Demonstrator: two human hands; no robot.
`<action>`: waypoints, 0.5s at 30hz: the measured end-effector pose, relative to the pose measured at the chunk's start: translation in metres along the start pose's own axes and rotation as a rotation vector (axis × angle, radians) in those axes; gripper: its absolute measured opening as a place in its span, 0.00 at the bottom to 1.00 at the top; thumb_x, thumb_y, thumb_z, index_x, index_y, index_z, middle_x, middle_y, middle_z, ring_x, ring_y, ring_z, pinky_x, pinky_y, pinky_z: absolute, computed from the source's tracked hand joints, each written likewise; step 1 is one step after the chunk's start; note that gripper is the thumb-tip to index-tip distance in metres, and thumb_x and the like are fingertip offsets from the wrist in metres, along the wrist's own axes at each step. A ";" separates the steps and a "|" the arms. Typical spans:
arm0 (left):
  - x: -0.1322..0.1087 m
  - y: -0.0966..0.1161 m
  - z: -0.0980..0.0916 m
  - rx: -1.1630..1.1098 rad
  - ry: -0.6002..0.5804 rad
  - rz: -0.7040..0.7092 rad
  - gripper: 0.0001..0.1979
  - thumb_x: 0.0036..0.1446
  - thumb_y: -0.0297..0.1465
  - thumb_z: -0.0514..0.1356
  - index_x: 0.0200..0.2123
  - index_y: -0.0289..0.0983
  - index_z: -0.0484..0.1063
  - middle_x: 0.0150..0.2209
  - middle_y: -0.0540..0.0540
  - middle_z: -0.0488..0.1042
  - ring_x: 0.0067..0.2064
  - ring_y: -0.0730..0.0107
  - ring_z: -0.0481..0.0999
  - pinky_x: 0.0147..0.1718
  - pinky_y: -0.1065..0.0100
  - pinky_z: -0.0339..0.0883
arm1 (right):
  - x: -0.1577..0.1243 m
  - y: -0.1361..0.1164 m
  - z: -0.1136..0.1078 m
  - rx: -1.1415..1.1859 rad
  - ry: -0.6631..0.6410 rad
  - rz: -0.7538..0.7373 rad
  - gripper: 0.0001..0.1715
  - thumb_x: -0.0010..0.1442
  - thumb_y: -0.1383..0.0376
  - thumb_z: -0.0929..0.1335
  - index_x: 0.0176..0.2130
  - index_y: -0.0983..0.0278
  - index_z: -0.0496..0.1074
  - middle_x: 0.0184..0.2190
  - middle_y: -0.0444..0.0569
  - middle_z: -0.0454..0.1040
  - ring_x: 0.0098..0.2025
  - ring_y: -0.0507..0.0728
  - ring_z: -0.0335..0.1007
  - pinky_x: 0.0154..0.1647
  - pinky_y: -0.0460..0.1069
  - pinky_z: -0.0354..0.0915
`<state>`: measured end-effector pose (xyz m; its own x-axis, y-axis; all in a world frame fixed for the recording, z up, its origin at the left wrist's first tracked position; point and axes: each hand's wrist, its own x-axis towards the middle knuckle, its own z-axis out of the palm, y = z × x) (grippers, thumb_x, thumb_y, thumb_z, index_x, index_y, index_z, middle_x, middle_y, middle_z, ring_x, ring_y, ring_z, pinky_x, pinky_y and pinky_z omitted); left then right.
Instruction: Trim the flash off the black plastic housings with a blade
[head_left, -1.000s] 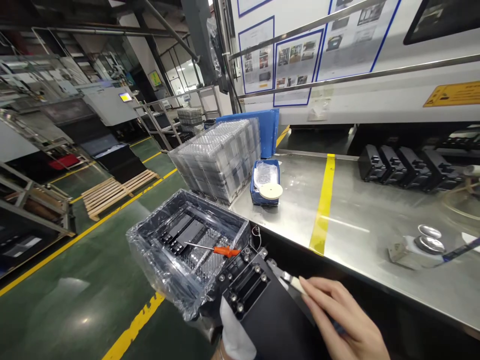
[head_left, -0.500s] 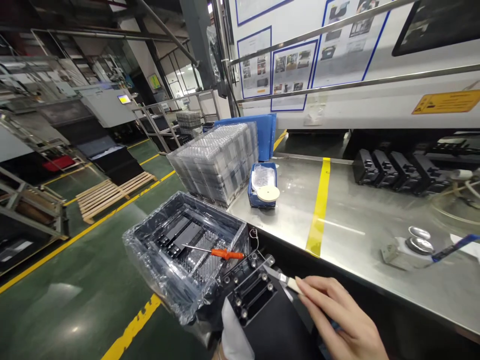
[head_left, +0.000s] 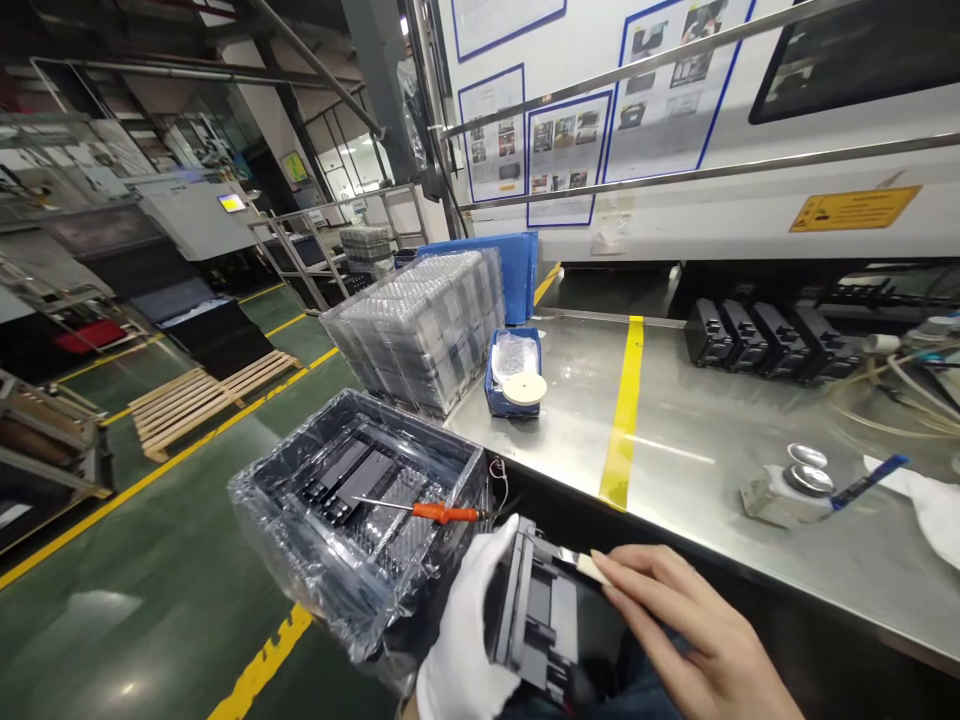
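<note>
Black housing [head_left: 559, 605] was held beside the front edge of the counter [head_left: 562, 430], clasped at its side by the gloved left hand [head_left: 461, 640], apparently to steady it. The right hand [head_left: 690, 630] pinched a cream-handled tool [head_left: 592, 568] close to its metal end, probably for fine control. The tool's tip could not be clearly distinguished; the grip behind the housing was hidden, and its lower edge merged with dark surroundings.

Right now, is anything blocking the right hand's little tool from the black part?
Nothing visible does. The right hand holds the cream-handled tool with its metal end right by the black part, though contact is hard to tell. The gloved left hand grips the part's left side.
</note>
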<state>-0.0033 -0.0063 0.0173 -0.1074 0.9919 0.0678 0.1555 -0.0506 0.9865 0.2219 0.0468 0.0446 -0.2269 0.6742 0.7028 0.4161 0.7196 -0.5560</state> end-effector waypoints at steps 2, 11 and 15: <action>-0.005 0.003 -0.002 0.077 0.051 0.019 0.38 0.45 0.36 0.72 0.62 0.44 0.72 0.66 0.43 0.67 0.71 0.42 0.56 0.72 0.55 0.36 | 0.001 -0.001 -0.003 -0.034 0.004 0.008 0.13 0.68 0.66 0.67 0.49 0.58 0.79 0.37 0.48 0.79 0.37 0.53 0.79 0.37 0.42 0.75; -0.006 -0.016 -0.016 0.099 -0.006 -0.047 0.34 0.44 0.37 0.73 0.58 0.48 0.75 0.64 0.47 0.70 0.68 0.41 0.61 0.71 0.54 0.46 | -0.007 0.008 -0.003 0.163 -0.088 0.270 0.13 0.68 0.57 0.67 0.42 0.58 0.80 0.35 0.49 0.80 0.35 0.53 0.78 0.35 0.43 0.73; -0.020 -0.007 -0.020 0.302 -0.080 -0.024 0.35 0.49 0.41 0.71 0.61 0.54 0.71 0.64 0.52 0.69 0.66 0.46 0.66 0.68 0.53 0.57 | -0.011 0.011 0.008 0.481 -0.405 0.742 0.37 0.66 0.38 0.60 0.22 0.63 0.65 0.18 0.42 0.62 0.20 0.48 0.55 0.20 0.44 0.57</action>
<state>-0.0218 -0.0284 0.0121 -0.0386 0.9990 0.0211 0.4394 -0.0020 0.8983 0.2220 0.0489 0.0276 -0.3755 0.9251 -0.0559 0.1917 0.0185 -0.9813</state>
